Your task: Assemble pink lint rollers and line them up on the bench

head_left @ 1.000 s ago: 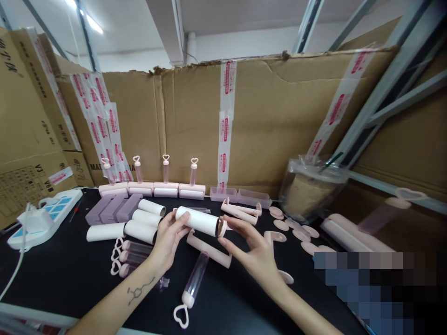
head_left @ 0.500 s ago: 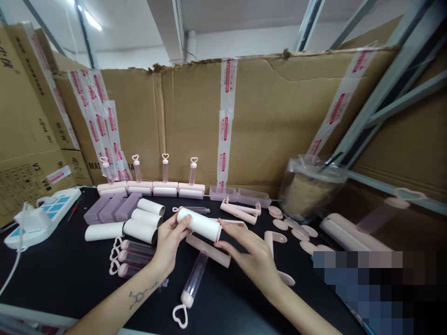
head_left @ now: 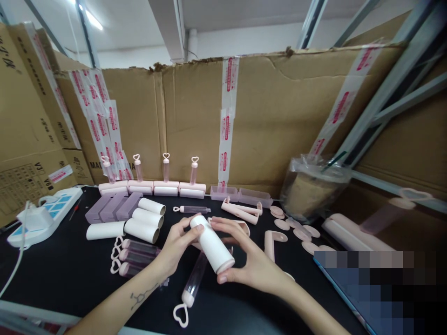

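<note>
A white sticky-paper roll [head_left: 213,246] is held in the air, tilted with its lower end toward the right. A pink disc shows at that lower end. My left hand [head_left: 179,244] pinches the upper end between thumb and fingers. Around the right side curves my right hand [head_left: 244,258], its thumb against the lower end and its fingers near the upper part. Below the roll lies a lint roller handle [head_left: 195,279] with a clear purple grip and a heart-shaped loop; its pink head is mostly hidden. Three similar handles [head_left: 139,256] lie beside my left wrist.
Several white rolls [head_left: 141,230] and purple covers [head_left: 113,208] lie at left. Assembled lint rollers [head_left: 165,188] stand along the cardboard wall [head_left: 188,116]. Pink frames [head_left: 240,211] and discs [head_left: 281,224] lie at right, near a bagged cup [head_left: 307,190]. A power strip [head_left: 45,216] sits far left.
The roll has turned from nearly level to a steeper tilt, its right end swinging down toward me. Both hands have shifted with it.
</note>
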Tool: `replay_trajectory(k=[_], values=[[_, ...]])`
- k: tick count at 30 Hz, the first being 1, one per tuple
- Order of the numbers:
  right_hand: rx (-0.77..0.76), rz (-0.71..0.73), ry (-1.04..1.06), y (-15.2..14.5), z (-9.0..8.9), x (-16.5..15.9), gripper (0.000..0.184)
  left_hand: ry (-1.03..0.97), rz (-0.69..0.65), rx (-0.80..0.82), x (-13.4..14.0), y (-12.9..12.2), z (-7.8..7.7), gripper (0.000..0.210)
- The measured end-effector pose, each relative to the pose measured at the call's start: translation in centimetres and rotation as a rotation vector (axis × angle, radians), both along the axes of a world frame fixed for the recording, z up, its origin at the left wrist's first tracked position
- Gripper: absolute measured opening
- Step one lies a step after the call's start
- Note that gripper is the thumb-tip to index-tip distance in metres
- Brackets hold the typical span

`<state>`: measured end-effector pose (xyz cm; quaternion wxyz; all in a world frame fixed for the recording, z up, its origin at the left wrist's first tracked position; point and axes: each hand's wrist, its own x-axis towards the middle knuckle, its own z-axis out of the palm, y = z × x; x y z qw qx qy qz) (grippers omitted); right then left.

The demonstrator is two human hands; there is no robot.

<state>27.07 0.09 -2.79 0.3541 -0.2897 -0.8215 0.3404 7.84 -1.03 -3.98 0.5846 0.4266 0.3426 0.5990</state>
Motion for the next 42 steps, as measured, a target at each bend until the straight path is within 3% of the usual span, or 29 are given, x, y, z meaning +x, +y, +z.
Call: replay_trajectory(k=[3, 9, 14, 18, 23, 25, 29, 34, 36, 40, 42], values=[[-0.024, 0.014, -0.032, -0.2, -0.3, 0.1, 0.081, 0.017, -0.01, 0.005, 0.1, -0.1, -0.1, 0.044], [-0.03, 0.022, -0.045, -0.3, -0.6, -0.2, 0.075, 0.036, 0.015, 0.055, 0.2, -0.1, -0.1, 0.034], [0.132, 0.023, -0.07, -0.1, -0.4, -0.3, 0.097, -0.022, -0.026, 0.022, 0.3, -0.2, 0.5, 0.033], [0.064, 0.077, -0.002, 0.1, -0.6, 0.1, 0.078, -0.07, -0.033, -0.003, 0.4, -0.2, 0.6, 0.03], [-0.058, -0.019, 0.193, 0.5, -1.6, -0.5, 0.045, -0.163, 0.205, 0.04, 0.5, 0.4, 0.1, 0.025], [-0.067, -0.061, 0.227, 0.6, -1.9, -0.9, 0.04, -0.166, 0.246, 0.044, 0.5, 0.5, -0.1, 0.026], [-0.13, -0.161, 0.324, 0.9, -2.1, -1.2, 0.034, -0.088, 0.195, 0.061, 0.4, 0.5, -0.1, 0.026], [-0.433, -0.256, 0.631, 2.0, -1.2, 0.0, 0.026, 0.047, 0.119, 0.029, -0.6, 1.3, -0.4, 0.044], [-0.572, -0.251, 0.764, 2.5, -0.9, 0.6, 0.023, 0.184, 0.128, 0.025, -1.1, 1.9, -0.9, 0.052], [-0.699, -0.248, 0.9, 3.0, -0.6, 1.0, 0.02, 0.963, 0.176, 0.061, -1.8, 2.4, -2.1, 0.053], [-0.713, -0.258, 0.912, 2.9, -0.6, 0.9, 0.02, 1.197, 0.147, 0.038, -1.9, 2.3, -2.5, 0.052]])
